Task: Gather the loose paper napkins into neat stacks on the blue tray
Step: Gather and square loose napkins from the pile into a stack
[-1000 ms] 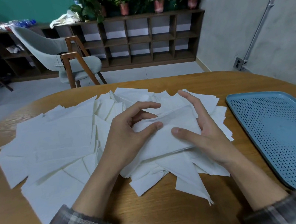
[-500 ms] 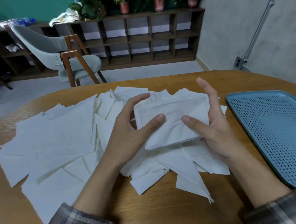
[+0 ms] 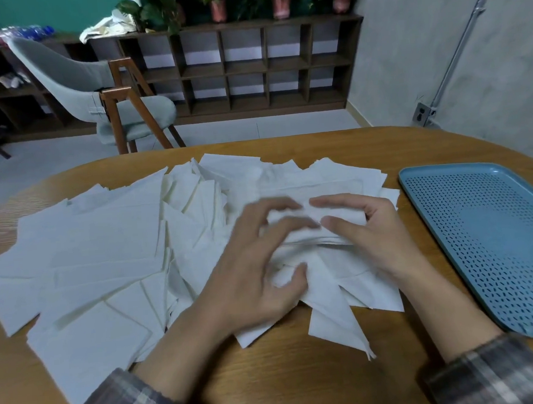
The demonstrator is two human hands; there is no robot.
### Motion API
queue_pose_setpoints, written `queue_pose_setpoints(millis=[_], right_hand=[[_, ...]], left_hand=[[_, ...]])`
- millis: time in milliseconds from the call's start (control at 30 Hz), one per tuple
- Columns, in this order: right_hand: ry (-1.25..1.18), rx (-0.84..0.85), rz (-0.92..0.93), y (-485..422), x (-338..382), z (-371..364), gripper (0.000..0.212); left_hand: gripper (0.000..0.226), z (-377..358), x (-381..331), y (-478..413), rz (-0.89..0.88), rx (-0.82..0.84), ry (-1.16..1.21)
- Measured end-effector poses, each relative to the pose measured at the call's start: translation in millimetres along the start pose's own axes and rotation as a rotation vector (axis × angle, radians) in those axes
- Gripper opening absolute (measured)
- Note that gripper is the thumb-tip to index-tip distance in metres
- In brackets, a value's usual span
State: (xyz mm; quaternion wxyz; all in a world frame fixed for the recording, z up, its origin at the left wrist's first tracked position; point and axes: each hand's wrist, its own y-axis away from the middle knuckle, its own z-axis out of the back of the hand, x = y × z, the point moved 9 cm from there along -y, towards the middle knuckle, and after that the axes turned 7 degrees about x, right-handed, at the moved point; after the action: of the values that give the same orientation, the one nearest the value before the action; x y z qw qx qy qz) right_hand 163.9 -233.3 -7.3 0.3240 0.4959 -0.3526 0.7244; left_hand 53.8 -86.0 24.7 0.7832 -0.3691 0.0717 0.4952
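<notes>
No text, label, brand or number is showing legibly anywhere. The colourful packets (image 3: 7, 32) on the far shelf (image 3: 249, 67) are appearing too blurred to read

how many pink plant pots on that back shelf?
3 pink pots, in a row on top of the shelf unit: left, middle, right. The leafy plant further left may hide another.

2 hands (image 3: 257, 265) (image 3: 378, 235), 1 blue tray (image 3: 498, 242), 1 chair (image 3: 71, 86), 3 pots (image 3: 218, 11) (image 3: 281, 7) (image 3: 341, 2), napkins (image 3: 104, 244) approx. dozens.
</notes>
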Motion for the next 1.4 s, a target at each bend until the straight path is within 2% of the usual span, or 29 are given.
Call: queue_pose_setpoints(millis=[67, 133, 233, 367, 433, 633, 733, 833, 900, 1033, 1167, 1400], right_hand=[[-0.007, -0.019, -0.009, 0, -3, 3, 0.03], [-0.002, -0.02, -0.016, -1, -4, 2, 0.03], [0.009, -0.024, -0.015, 0, -2, 2, 0.029], [0.032, -0.015, -0.014, 0, -1, 1, 0.029], [0.025, 0.0, -0.013, 1, 0, -1, 0.03], [-0.111, 0.015, -0.016, 2, 2, -4, 0.018], [-0.349, 0.067, -0.037, 1, -3, -10, 0.041], [-0.522, 0.166, -0.065, 1, -7, -21, 0.084], [-0.503, 0.191, -0.057, 3, -4, -25, 0.089], [-0.204, 0.112, -0.041, 4, 5, -23, 0.032], [-0.136, 0.111, -0.019, 5, 9, -26, 0.042], [-0.035, 0.153, 0.04, 5, 13, -31, 0.068]], left_hand=[[0.042, -20, -5, 8, -0.036, 0.204, 0.048], [0.047, -35, -4, 14, -0.026, 0.338, 0.018], [0.051, -44, -4, 14, -0.028, 0.387, -0.015], [0.026, -36, -2, 12, -0.078, 0.267, 0.006], [0.023, -28, -1, 11, -0.056, 0.185, 0.1], [0.01, -3, 12, 6, 0.209, 0.017, 0.427], [0.006, 7, 25, 8, 0.345, -0.048, 0.543], [0.007, 16, 36, 8, 0.4, -0.078, 0.579], [0.014, 22, 46, 7, 0.432, -0.098, 0.529], [0.029, 28, 63, 11, 0.488, -0.173, 0.509], [0.039, 27, 66, 12, 0.5, -0.189, 0.498], [0.043, 27, 65, 10, 0.503, -0.177, 0.487]])
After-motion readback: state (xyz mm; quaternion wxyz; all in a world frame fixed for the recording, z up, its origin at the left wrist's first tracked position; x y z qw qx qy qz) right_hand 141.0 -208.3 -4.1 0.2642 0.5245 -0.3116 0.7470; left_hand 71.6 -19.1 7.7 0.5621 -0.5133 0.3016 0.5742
